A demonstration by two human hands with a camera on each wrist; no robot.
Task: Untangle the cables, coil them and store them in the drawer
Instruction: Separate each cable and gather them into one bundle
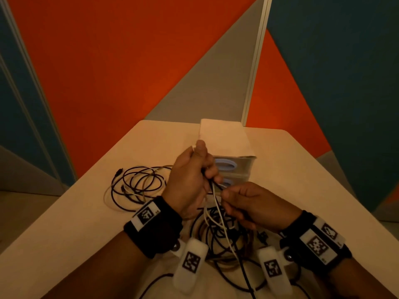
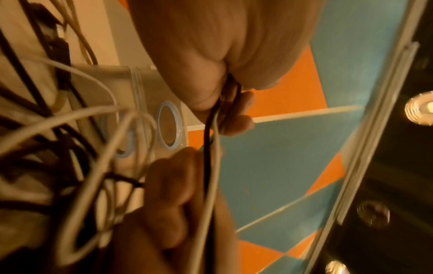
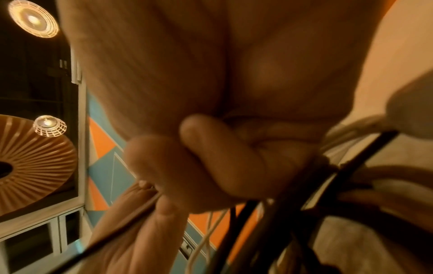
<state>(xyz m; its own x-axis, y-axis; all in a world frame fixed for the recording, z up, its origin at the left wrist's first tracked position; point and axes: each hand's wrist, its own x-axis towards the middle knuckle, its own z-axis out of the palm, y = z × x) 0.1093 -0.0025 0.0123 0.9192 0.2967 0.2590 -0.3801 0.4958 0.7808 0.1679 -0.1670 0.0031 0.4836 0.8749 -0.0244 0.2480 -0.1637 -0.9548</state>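
A tangle of black and white cables (image 1: 222,234) lies on the table between my wrists. My left hand (image 1: 192,175) is raised above it, fingers curled round a white cable and a black cable (image 2: 207,148) that run down into the tangle. My right hand (image 1: 248,203) pinches strands of the same bunch (image 3: 246,222) just below the left hand. A second, looser pile of black and white cables (image 1: 136,186) lies to the left. The small drawer unit (image 1: 228,147), with blue-ringed round pulls (image 2: 169,128), stands behind my hands, its drawers closed.
The pale table (image 1: 86,212) has rounded far corners, and its edges fall away on both sides. Orange, blue and grey wall panels stand behind it. Cable ends trail toward the near edge (image 1: 155,281).
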